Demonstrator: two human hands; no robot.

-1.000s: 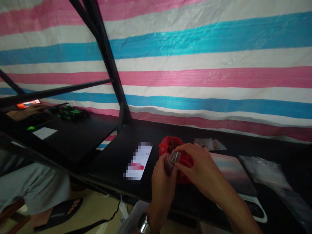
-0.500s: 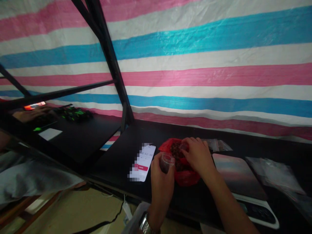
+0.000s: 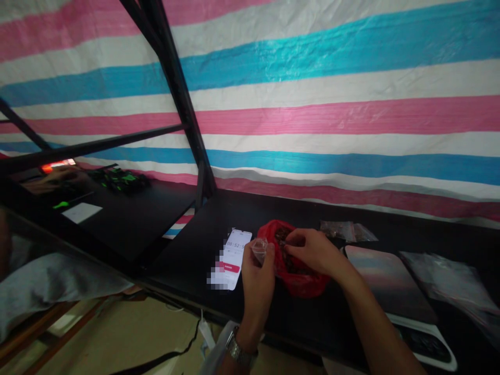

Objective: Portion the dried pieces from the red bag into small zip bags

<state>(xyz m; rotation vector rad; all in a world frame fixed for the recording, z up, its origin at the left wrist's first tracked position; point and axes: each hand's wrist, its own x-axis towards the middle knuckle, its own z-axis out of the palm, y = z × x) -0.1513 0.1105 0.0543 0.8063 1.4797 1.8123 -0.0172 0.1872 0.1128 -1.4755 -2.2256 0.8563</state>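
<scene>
My left hand [image 3: 258, 278] is closed around a small clear plastic bag [image 3: 259, 249], its mouth upward between thumb and fingers. Right beside it, a red plastic bag [image 3: 308, 286] lies open on the black table, with small dark brown pieces [image 3: 285, 237] inside. The fingers of my right hand [image 3: 312, 250] reach into the red bag and are pinched together at the brown pieces. Whatever lies between those fingertips is too small to make out.
A phone [image 3: 230, 260] showing a timer lies left of my hands. To the right are a flat scale [image 3: 390, 281] and clear bags [image 3: 449, 276]; filled bags [image 3: 344, 230] lie behind. Across a black frame [image 3: 175, 78], another person's hand [image 3: 54, 179] is near a green-black object [image 3: 123, 179].
My right hand has shifted slightly, and its fingers now pinch at the brown pieces. The small bag in my left hand is turned and looks narrower. The view has moved a little.
</scene>
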